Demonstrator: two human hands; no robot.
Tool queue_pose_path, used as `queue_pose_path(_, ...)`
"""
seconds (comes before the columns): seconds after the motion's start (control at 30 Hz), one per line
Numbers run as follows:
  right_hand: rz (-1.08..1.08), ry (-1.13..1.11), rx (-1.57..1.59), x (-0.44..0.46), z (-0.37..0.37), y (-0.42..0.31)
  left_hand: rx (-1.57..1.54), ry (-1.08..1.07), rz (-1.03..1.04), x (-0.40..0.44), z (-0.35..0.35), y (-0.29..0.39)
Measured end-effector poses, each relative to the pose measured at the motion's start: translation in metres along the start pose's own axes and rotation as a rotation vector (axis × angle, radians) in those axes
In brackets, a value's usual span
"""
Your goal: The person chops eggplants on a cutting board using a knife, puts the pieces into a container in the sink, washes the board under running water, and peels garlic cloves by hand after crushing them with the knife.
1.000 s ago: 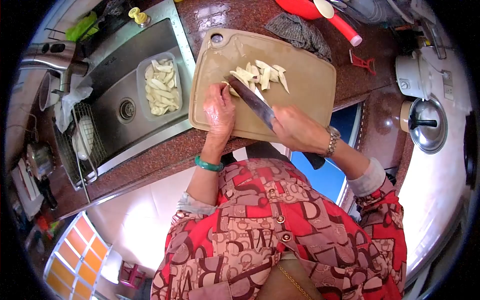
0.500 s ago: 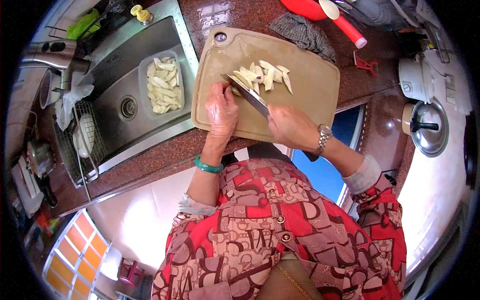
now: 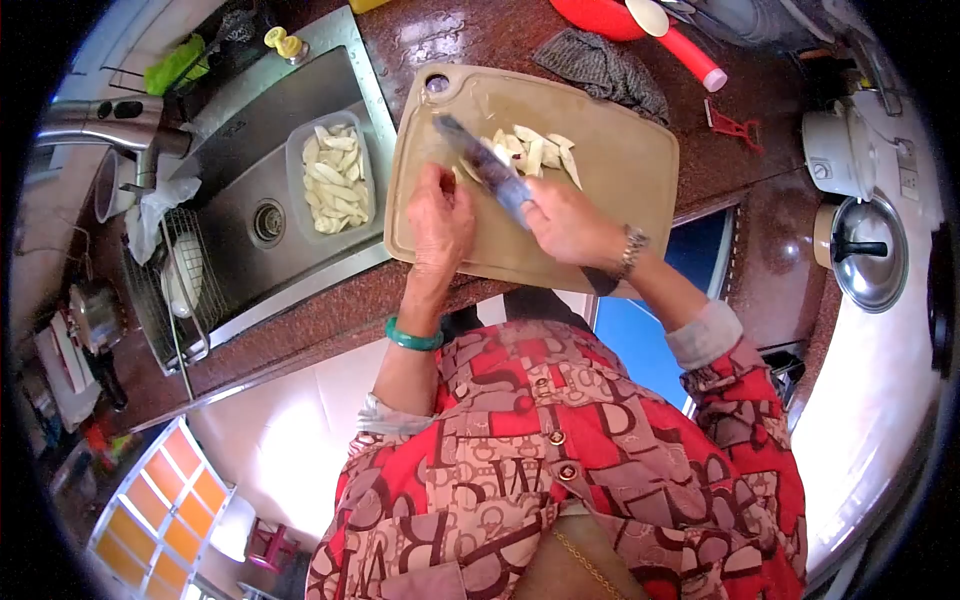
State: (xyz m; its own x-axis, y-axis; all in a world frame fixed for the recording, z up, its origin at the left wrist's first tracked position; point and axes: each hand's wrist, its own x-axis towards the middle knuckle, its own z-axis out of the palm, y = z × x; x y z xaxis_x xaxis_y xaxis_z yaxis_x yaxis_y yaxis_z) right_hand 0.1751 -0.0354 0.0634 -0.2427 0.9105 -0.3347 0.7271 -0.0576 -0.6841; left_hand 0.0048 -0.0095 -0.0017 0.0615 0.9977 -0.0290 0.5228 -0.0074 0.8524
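My right hand (image 3: 575, 225) grips the handle of a kitchen knife (image 3: 485, 168), whose motion-blurred blade points up and left over the cutting board (image 3: 600, 225). My left hand (image 3: 440, 220) is at the board's left part, its fingers curled in. A small pale vegetable piece (image 3: 458, 174) shows at its fingertips, mostly hidden. Beyond the blade lies a pile of pale cut vegetable strips (image 3: 535, 150), partly covered by the knife. In the sink, a clear plastic container (image 3: 297, 185) holds many similar strips.
The steel sink (image 3: 235, 195) with its faucet (image 3: 120, 125) is on the left, beside a wire rack (image 3: 200, 260). Behind the board lie a grey cloth (image 3: 600, 75) and a red peeler (image 3: 733, 125). A white cooker (image 3: 838, 150) and a pot lid (image 3: 868, 255) stand right.
The knife has lifted and swung its tip up and left, away from the strips. My right hand moved slightly left. My left hand shifted a little, its fingers still curled.
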Motion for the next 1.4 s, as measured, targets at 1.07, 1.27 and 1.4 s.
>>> queue_pose_path(1.07,0.078,0.279,0.069,-0.111,-0.062,0.070,0.018,-0.077,0.383,-0.009,-0.010,0.017)
queue_pose_path(1.27,0.412,0.295,0.683,-0.094,-0.032,0.116,0.346,0.101,0.370,-0.003,0.021,-0.002)
queue_pose_path(1.4,0.407,0.301,0.806,-0.067,-0.006,0.101,0.291,0.109,0.371,0.006,0.045,0.009)
